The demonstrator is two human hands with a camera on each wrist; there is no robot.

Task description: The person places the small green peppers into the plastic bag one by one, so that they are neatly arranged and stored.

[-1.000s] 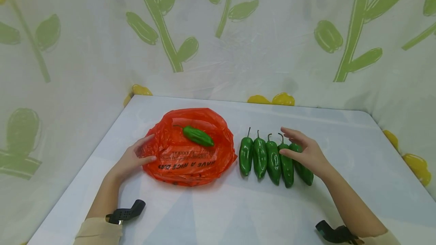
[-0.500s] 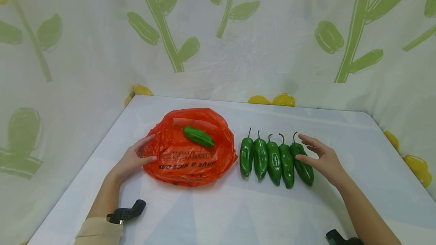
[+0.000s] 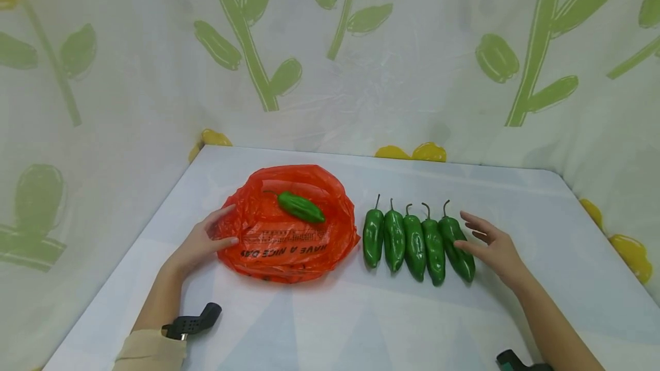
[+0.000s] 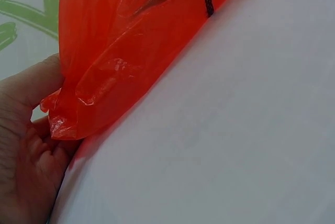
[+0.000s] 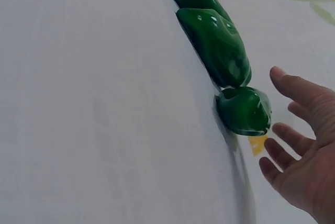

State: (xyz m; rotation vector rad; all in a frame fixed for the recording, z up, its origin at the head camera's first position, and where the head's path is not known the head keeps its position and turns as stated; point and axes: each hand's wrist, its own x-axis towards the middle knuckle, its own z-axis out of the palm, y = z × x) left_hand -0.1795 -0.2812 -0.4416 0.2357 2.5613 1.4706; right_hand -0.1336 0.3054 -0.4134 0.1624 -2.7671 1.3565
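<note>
A red plastic bag [image 3: 337,239] with black printing lies on the left half of the table, a green pepper [image 3: 301,207] on top of it. Against the bag's left edge rests my left hand [image 3: 198,242], thumb and fingers spread apart; in the left wrist view, crumpled plastic [image 4: 78,109] sits between them. Right of the bag, several green peppers [image 3: 415,248] lie side by side, stems away from me. My right hand [image 3: 497,252] is beside the rightmost pepper [image 3: 457,251], fingers loosely extended and holding nothing. In the right wrist view a gap separates it from the nearest pepper [image 5: 243,111].
The white table [image 3: 330,325] has its far edge against a curtain [image 3: 402,85] printed with green stems, leaves and yellow flowers. Curtain also borders the left and right sides. A black wrist device [image 3: 193,320] is on the left forearm, and another [image 3: 515,361] is on the right.
My right hand has moved off the rightmost pepper, to the right and slightly toward me, uncovering that pepper and its stem. The left hand and bag have stayed in place.
</note>
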